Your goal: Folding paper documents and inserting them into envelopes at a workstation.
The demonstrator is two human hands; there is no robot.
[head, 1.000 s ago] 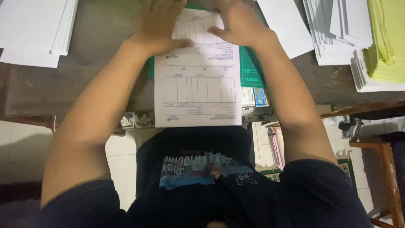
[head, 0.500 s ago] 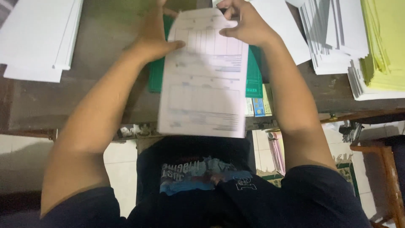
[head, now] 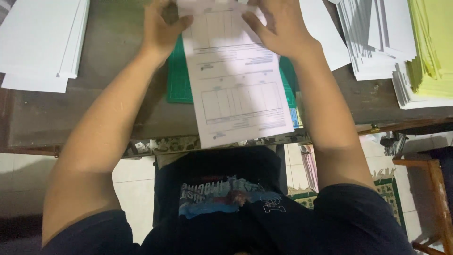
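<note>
A white printed form sheet (head: 236, 89) with ruled tables lies tilted over a green cutting mat (head: 178, 80) on the dark wooden table (head: 108, 113). Its near end hangs past the table's front edge. My left hand (head: 163, 30) pinches the sheet's upper left edge. My right hand (head: 278, 28) presses on the upper right part, fingers spread over the paper. The sheet's far end is cut off by the top of the view.
A stack of white paper (head: 42, 42) lies at the far left. Fanned white sheets (head: 373, 42) and a yellow paper stack (head: 432, 47) fill the right side. A wooden stool (head: 436, 189) stands at the lower right, and tiled floor (head: 134, 189) shows below the table.
The sheet has slid toward me and turned slightly, its near end now hanging farther over the table edge. Both hands stayed at its top end.
</note>
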